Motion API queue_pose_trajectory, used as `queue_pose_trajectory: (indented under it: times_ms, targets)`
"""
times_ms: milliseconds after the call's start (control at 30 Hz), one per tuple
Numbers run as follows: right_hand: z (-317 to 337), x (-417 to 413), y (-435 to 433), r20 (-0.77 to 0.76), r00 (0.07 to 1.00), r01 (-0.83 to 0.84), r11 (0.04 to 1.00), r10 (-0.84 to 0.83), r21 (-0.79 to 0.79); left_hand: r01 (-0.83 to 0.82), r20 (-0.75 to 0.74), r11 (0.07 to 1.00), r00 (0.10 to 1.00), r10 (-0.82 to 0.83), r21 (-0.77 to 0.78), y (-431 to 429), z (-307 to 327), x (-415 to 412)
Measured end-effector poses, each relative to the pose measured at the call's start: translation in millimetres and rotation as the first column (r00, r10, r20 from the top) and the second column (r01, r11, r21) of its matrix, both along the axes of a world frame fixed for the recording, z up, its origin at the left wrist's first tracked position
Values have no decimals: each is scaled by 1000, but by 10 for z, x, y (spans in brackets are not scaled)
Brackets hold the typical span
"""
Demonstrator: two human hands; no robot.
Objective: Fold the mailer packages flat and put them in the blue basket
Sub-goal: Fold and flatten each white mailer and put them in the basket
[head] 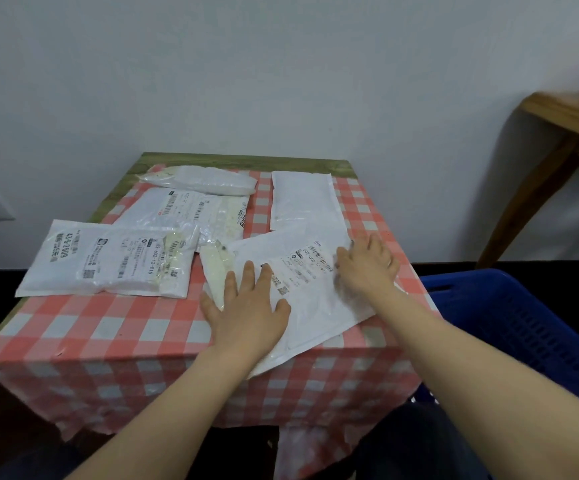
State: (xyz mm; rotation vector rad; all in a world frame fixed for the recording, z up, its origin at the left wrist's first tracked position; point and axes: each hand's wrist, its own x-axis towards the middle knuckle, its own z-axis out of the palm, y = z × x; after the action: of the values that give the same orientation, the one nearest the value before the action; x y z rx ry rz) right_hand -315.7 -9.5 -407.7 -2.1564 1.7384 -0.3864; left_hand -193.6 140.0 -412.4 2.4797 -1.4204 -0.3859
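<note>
Both hands flat w/ fingers spread, pressing down on the big white mailer in front of me on the worktop. Left hand is on its near-left end, right hand on the far-right edge by the label. Four more mailers lie left of and beyond my hands. Blue basket sits just right of my right arm, off the worktop.

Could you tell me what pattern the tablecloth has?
Pink-and-white checked tablecloth, clearest in the head view.
</note>
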Motion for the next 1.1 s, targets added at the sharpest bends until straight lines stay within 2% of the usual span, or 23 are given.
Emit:
queue_pose_trajectory:
  times_ms: [67, 167, 200, 233, 300, 333, 400, 467, 533, 633, 700, 833, 1100]
  targets:
    - [2, -6, -182, 5, 1000, 20, 997, -21, 78, -35, -70, 999, 997, 32, -34, -26, 16, -8]
    - [73, -37, -259, 2, 1000, 31, 998, -31, 55, -58, -76, 995, 996, 52, -87, -29, 60, -23]
    - [101, -65, -277, 59, 997, 37, 998, -40, 49, -60, -65, 992, 996, 53, -109, -24, 82, -25]
    - [143, -102, -278, 185, 981, 40, 996, -55, 82, -58, -53, 989, 997, 52, -135, -14, 106, -30]
    - [211, -204, -301, 486, 868, -8, 977, -99, 212, -43, -20, 980, 999, 40, -193, -15, 181, -55]
    - [246, -265, -313, 585, 801, -38, 964, -128, 263, -31, 4, 975, 999, 33, -219, -22, 229, -75]
    - [335, -440, -312, 653, 734, -73, 934, -187, 349, -2, 46, 966, 999, 15, -260, -61, 344, -137]
    - [432, -645, -271, 686, 696, -103, 916, -212, 388, 46, 90, 958, 996, -21, -283, -125, 459, -240]
    - [533, -873, -229, 732, 641, -77, 929, -231, 361, 114, 149, 951, 986, -73, -287, -216, 552, -389]
    - [608, -1281, -201, 782, 552, 60, 949, -290, 309, 218, 154, 941, 971, -183, -259, -372, 649, -709]
    - [603, -1586, -201, 812, 459, 150, 932, -361, 329, 312, 163, 926, 946, -281, -213, -463, 674, -965]
    - [524, -2221, -130, 864, 200, 288, 870, -462, 399, 478, 208, 863, 872, -444, -164, -594, 659, -1500]
    - [-187, -3211, 14, 806, -135, 488, 669, -577, 560, 670, 208, 741, 732, -649, -46, -818, 442, -2522]
